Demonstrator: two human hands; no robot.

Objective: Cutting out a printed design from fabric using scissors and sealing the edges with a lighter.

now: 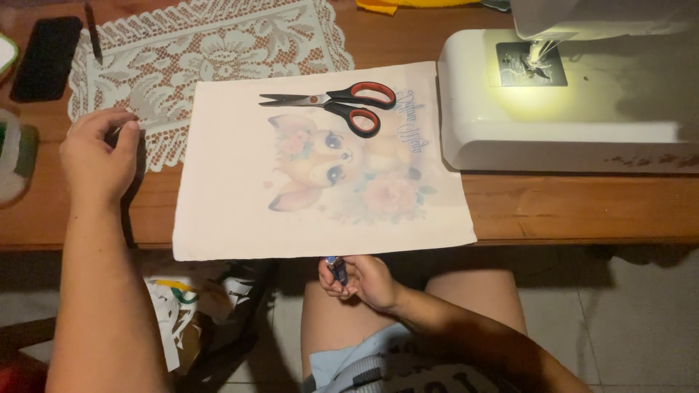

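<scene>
Right hand [364,280] pinches a small dark object [336,269] below the printed cloth [240,196] — scissors [342,104] atop; left hand [95,156] curled.

Mid-frame, scissors [342,104] lie on printed cloth [240,196]; left hand [98,156] rests at the bench's [582,207] left, right hand [364,282] pinches a small object [336,268] below.

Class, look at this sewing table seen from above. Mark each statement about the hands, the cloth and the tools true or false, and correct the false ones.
1. The scissors lie on the printed cloth. True.
2. The right hand rests on the sewing machine. False: it is below the table edge, holding a small dark object.
3. The left hand is by the lace mat. True.
4. The scissors have blue handles. False: red and black.
5. A dark phone lies on the wooden table. True.
</scene>
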